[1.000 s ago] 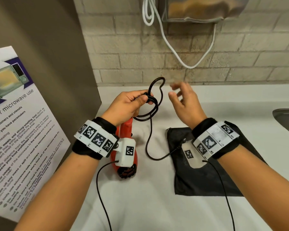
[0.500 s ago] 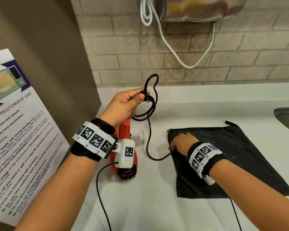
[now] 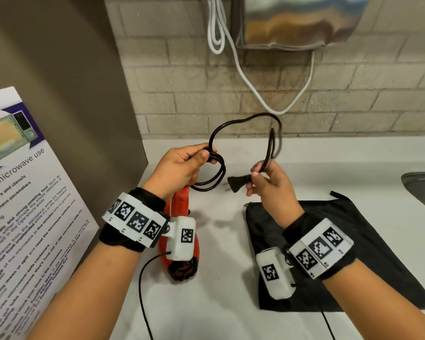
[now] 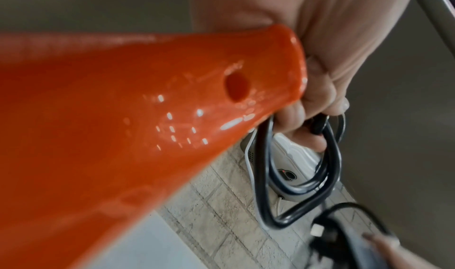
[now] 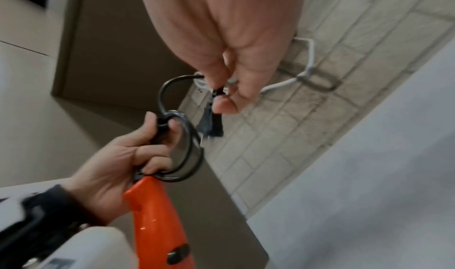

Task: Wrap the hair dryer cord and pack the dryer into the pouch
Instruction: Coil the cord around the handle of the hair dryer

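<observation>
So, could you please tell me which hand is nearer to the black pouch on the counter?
Right. The right hand is raised just beyond the pouch's far edge, pinching the cord near its plug. The left hand is farther off to the left, holding the coils above the orange dryer.

Both my hands raised, forearms reaching forward.
My left hand (image 3: pixel 179 168) is fisted tight; my right hand (image 3: pixel 270 185) pinches with thumb and fingertips.

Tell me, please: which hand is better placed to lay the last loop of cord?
Probably the right hand: it pinches the cord near the plug, while the left hand grips the coils.
</observation>
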